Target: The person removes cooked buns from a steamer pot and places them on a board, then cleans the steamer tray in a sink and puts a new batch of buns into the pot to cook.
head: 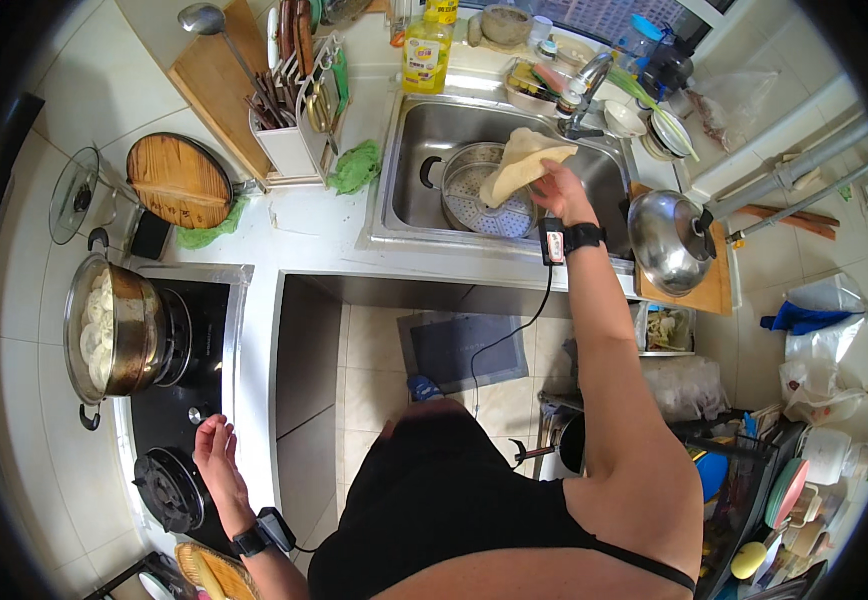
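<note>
My right hand [560,193] grips the edge of a limp, cream-coloured cloth [521,163], which looks like a steamer liner, over the steel sink [415,165]. Below the cloth a perforated metal steamer tier [471,202] with a black side handle sits in the basin, partly covered by it. My left hand [216,450] is empty with its fingers loosely bent, beside the stove knob [195,414] and the bare front burner [169,489]. On the other burner stands a steamer pot [130,330] with pale buns or dumplings [97,330] inside.
A domed steel lid [666,240] rests on a wooden board right of the sink. Left of the sink are a green cloth [356,166] and a knife rack [291,142]. A wooden lid [178,180] leans against the wall. A tap [587,94] reaches over the basin's rear edge.
</note>
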{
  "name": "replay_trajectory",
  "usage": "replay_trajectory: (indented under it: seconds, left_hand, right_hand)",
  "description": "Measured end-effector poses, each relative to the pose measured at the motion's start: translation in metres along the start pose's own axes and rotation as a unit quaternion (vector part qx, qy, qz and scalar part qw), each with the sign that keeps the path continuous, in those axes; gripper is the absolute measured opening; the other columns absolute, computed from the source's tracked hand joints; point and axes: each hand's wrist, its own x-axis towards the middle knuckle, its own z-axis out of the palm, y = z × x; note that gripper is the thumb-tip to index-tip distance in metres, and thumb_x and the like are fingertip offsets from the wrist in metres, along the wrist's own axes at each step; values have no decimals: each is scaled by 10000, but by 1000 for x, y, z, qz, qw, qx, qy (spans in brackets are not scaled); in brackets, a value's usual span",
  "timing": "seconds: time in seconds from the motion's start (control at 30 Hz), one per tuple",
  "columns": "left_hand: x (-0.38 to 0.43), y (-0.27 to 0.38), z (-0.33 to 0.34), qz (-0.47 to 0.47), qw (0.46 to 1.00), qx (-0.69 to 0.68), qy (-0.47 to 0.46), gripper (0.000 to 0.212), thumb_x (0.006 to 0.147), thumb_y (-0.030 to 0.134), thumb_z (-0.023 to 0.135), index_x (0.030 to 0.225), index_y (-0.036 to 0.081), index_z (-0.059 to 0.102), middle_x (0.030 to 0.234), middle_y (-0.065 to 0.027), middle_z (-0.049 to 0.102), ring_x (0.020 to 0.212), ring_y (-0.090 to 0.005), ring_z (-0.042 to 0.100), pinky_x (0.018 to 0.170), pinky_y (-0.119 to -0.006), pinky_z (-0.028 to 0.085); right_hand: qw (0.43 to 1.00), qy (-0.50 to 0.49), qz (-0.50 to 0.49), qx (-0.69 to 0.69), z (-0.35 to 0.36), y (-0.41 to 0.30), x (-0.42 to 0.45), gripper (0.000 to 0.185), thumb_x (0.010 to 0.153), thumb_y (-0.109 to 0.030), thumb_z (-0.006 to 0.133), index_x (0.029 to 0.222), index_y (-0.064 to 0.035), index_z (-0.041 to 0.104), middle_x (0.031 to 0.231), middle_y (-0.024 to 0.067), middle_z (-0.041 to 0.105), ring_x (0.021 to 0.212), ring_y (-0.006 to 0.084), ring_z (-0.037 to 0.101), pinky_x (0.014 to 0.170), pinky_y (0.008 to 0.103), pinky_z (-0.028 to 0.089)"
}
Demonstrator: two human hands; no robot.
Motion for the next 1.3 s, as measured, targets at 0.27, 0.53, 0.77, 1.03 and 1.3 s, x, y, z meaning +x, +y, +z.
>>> replay_trajectory:
  seconds: [0.27, 0.53, 0.77, 1.03, 1.3]
  left_hand:
    - [8, 11, -15, 74, 994, 70, 29, 194, 873, 77, 594, 1067, 67, 603, 958, 11, 603, 871, -90, 537, 770, -237, 428]
    - [-65, -22, -82, 4, 978, -1, 210, 162, 873, 66, 601, 1035, 69, 587, 933, 14, 588, 867, -80, 542, 796, -224, 435]
    - [-179, -76, -171, -20, 933, -123, 339, 183, 859, 107, 610, 1035, 85, 565, 987, -1, 585, 903, -103, 554, 799, -261, 442]
    - [-310, -184, -297, -32, 844, -217, 489, 139, 939, 180, 486, 960, 92, 592, 937, -41, 646, 843, -136, 606, 759, -281, 487]
    - [-392, -244, -396, -86, 806, -263, 523, 555, 950, 572, 350, 718, 104, 536, 752, -65, 643, 717, -175, 613, 711, -324, 499]
  right_hand:
    - [996, -79, -33, -5, -39, 40, 76, 487, 858, -241, 618, 1303, -143, 447, 1092, 53, 513, 970, 217, 514, 834, 427, 464]
    - [934, -338, 113, 10, 139, 118, 75, 447, 947, -309, 488, 1334, -102, 400, 1384, 94, 405, 1257, 303, 432, 1026, 471, 357]
    - [844, -443, 294, -69, 303, 246, -122, 383, 934, -223, 515, 1281, -67, 479, 1390, 94, 418, 1286, 288, 400, 1037, 446, 362]
    - [689, -595, 360, -207, 352, 378, -408, 337, 905, -178, 566, 1212, -45, 525, 1290, 114, 522, 1161, 271, 509, 977, 416, 421]
    - [573, -628, 345, -397, 355, 531, -601, 394, 900, -234, 592, 1220, -33, 478, 1250, 113, 492, 1086, 293, 527, 873, 455, 482]
